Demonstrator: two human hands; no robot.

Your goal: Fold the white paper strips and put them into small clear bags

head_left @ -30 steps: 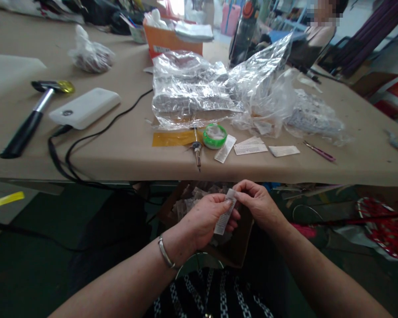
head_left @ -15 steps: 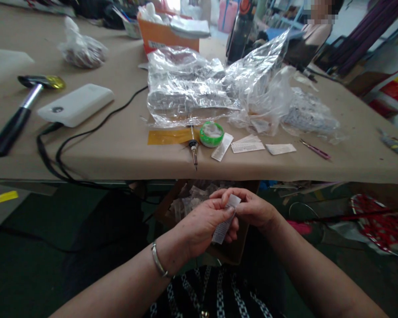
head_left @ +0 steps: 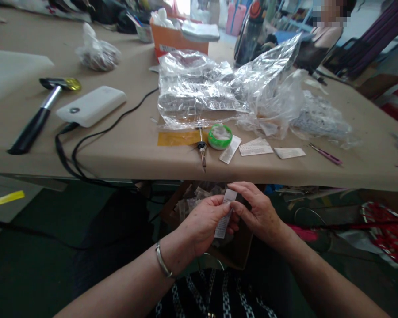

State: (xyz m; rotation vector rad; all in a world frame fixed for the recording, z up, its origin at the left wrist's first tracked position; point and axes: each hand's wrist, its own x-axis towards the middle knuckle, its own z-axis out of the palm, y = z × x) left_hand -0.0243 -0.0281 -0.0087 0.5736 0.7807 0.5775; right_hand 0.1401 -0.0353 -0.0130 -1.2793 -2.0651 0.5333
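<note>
My left hand (head_left: 204, 221) pinches a small printed strip (head_left: 223, 224) between thumb and fingers, over an open box (head_left: 240, 256) of small clear packets. Beside it, my right hand (head_left: 257, 211) has its fingers apart, with the thumb tip near the strip's upper end; whether it touches is unclear. On the table edge above lie a pen-like tool with a thin metal tip (head_left: 202, 154), a round green tub (head_left: 220, 137), several printed slips (head_left: 256, 147) and pink-handled tweezers (head_left: 328, 155).
On the table (head_left: 135, 159) are crumpled clear bags (head_left: 199, 88), a white power pack (head_left: 93, 106) with black cable, a hammer (head_left: 36, 123), an orange box (head_left: 179, 39) and a dark bottle (head_left: 250, 35). A person (head_left: 328, 33) is at the back right.
My right hand has opened, its fingers spreading up and right off the strip. My left hand still holds the strip. The whole view has shifted, so the table things appear further right.
</note>
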